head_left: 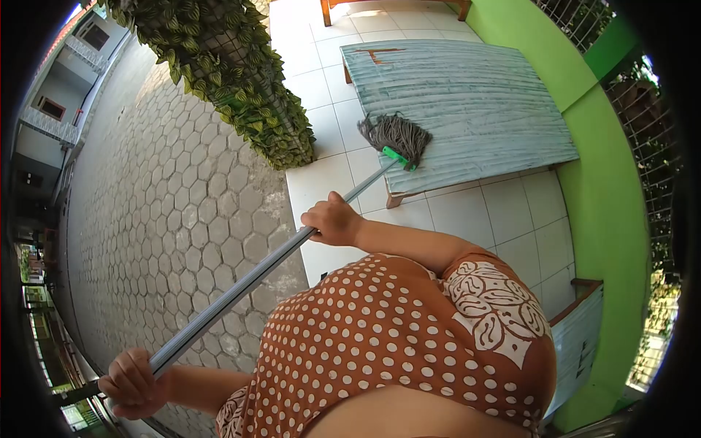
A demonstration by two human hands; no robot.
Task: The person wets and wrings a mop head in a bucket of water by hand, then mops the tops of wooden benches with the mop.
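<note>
Okay, so both hands are on the mop here, one grip each on the pole. The right hand [332,219] is pretty much mid-frame, closed around the pole [252,281] with the fingers curled over and the thumb lying up on the top side. Narrow grip, just as wide as the pole. The left hand [133,383] is way down at 8 o'clock, fingers wrapped round the pole near its lower-left end, also closed snug. Can't really tell how much pole sticks out past that fist, it gets dark there.

From the left hand the pole slants up toward 1 o'clock, thins out past the right hand and runs into a green clamp [399,158]. The grey mop head [398,137] hangs off that, strings spread on the left part of a low table [467,109] with a streaky blue-white top, a few of them reaching its left edge.

Around it: white floor tiles [504,212] under the table, a leafy green column [241,87] at 11 o'clock, hexagonal paving [197,182] over at 9 and a lime green wall [610,241] at 3. There's another blue-topped piece [580,350] at 4 o'clock, partly hidden behind the orange dotted top [380,314].
</note>
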